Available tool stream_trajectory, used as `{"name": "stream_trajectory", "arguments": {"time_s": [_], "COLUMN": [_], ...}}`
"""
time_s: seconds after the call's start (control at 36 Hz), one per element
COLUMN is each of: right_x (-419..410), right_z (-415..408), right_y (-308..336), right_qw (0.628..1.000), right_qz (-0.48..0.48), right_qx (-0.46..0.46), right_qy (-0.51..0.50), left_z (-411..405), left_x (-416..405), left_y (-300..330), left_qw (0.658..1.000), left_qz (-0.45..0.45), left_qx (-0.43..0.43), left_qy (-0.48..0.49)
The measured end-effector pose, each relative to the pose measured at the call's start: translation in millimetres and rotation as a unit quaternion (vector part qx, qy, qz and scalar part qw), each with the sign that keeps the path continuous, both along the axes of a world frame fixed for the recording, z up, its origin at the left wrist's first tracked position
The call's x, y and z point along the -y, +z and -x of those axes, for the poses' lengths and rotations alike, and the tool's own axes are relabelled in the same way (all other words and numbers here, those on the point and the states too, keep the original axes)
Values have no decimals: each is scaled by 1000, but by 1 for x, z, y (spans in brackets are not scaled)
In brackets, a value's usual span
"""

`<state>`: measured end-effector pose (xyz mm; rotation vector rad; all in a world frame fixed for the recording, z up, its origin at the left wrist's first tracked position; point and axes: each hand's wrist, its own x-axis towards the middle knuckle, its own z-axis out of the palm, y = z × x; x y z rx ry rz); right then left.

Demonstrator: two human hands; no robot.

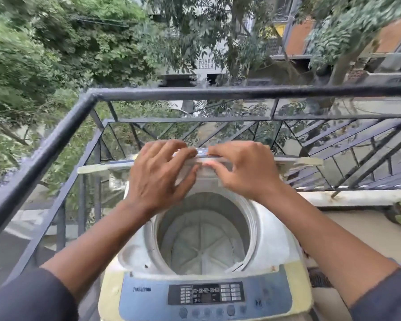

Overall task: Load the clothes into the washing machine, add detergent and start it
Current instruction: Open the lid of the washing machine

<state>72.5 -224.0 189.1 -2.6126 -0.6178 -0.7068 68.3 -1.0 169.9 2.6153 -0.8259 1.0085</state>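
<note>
Both my left hand (158,172) and right hand (243,170) grip the raised lid (208,162), fingers curled over its edge. Risk: a slipped grip drops it onto the empty drum (204,237).

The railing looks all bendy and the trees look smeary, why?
Head view: the wide-angle lens bows the railing near the frame's edges; the trees at left are smeared by blur, while the washing machine, the left hand and the right hand look sharper; the daylight is soft, with no hard shadows or glare.
</note>
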Motion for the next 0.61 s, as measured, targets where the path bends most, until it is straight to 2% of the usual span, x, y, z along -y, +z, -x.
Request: {"name": "stream_trajectory", "arguments": {"time_s": [0.17,0.33,0.44,0.61], "right_x": [-9,-17,-20,-18], "right_z": [-41,-84,-92,-76], "right_y": [13,25,23,-8], "right_qw": [998,993,990,992], "right_qz": [-38,-47,-49,20], "right_qx": [32,43,66,84], "right_qy": [-46,-103,-110,-95], "left_z": [-12,-27,-45,-78], "left_x": [10,19,19,20], "left_y": [-5,-26,-28,-23], "left_qw": [998,993,994,994], "left_qz": [-27,-65,-54,-38], "left_qx": [-16,-56,-57,-78], "left_qy": [56,81,77,66]}}
